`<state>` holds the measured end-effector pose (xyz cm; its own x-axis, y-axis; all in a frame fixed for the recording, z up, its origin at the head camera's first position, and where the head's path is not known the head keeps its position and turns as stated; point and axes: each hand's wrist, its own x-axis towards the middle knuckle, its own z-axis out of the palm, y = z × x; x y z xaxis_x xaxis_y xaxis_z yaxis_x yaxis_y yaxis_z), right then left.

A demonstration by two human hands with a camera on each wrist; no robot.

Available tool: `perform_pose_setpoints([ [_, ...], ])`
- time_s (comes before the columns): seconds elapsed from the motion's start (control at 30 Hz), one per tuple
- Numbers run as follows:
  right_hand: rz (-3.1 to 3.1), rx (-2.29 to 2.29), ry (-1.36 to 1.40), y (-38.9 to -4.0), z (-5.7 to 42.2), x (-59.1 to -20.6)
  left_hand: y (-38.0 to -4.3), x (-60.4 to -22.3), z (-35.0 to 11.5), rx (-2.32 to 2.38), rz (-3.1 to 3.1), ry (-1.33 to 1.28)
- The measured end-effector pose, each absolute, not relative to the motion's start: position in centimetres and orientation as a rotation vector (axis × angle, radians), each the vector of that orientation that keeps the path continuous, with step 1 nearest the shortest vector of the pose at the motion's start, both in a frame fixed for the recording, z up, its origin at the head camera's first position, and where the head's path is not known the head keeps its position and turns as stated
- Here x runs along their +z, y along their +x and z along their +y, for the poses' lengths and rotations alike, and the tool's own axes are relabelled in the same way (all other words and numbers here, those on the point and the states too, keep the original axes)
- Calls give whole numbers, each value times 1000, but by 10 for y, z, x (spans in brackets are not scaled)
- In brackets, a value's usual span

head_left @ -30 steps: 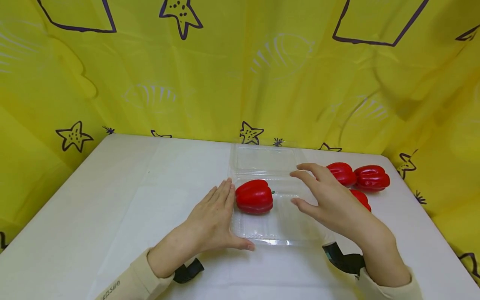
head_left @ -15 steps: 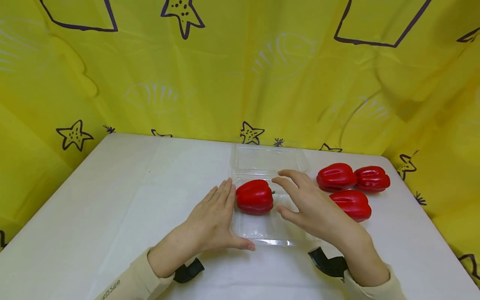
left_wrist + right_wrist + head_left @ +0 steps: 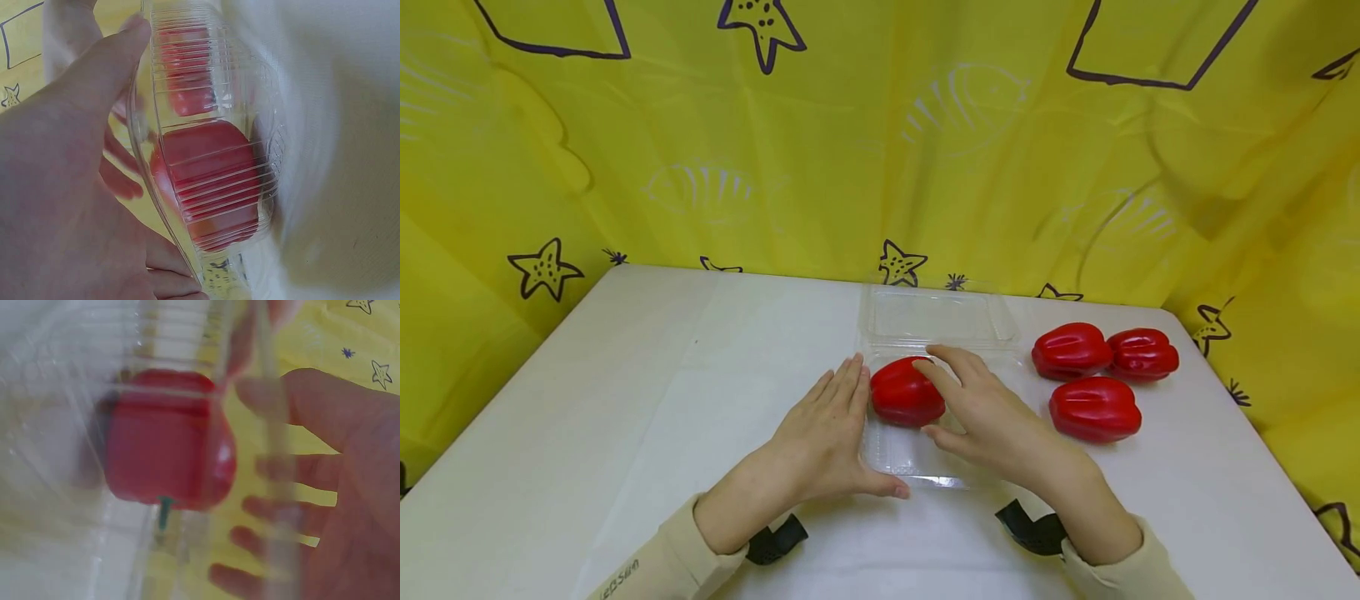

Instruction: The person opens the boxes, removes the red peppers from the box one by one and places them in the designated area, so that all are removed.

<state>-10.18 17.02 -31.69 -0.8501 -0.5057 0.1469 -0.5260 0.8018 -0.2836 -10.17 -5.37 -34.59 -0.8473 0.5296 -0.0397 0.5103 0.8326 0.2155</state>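
A red bell pepper (image 3: pixel 898 396) lies on its side in the left part of a clear plastic clamshell container (image 3: pixel 910 467). My left hand (image 3: pixel 820 437) rests along the container's left side, fingers straight, thumb at the front rim. Over the pepper's right end reaches my right hand (image 3: pixel 992 417), its fingers spread and loosely bent. In the right wrist view a gap shows between those fingers and the pepper (image 3: pixel 165 444), whose green stem points toward that camera. Through the ribbed wall in the left wrist view, the pepper (image 3: pixel 212 181) appears close to the container's side.
The container's lid (image 3: pixel 932 318) lies folded back behind it. To the right, three more red bell peppers, a left rear one (image 3: pixel 1071 350), a right rear one (image 3: pixel 1142 354) and a front one (image 3: pixel 1096 410), lie on the white table (image 3: pixel 587 400). A yellow curtain (image 3: pixel 820 167) hangs behind.
My right hand has moved left from beside the loose peppers to the pepper in the container, uncovering the front loose pepper. The left hand has stayed in place.
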Motion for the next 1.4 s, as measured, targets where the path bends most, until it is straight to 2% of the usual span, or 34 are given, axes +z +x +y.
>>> perform_pose_setpoints([
  [0.83, -2814, 461, 890, -114, 149, -350, -101, -345, -55, 292, 2931, 862],
  [1.1, -2862, 466, 768, -115, 150, -353, -102, -344, -54, 286, 2909, 853],
  [1.4, -2896, 526, 772, -115, 155, -349, -102, -344, -54, 280, 2911, 845],
])
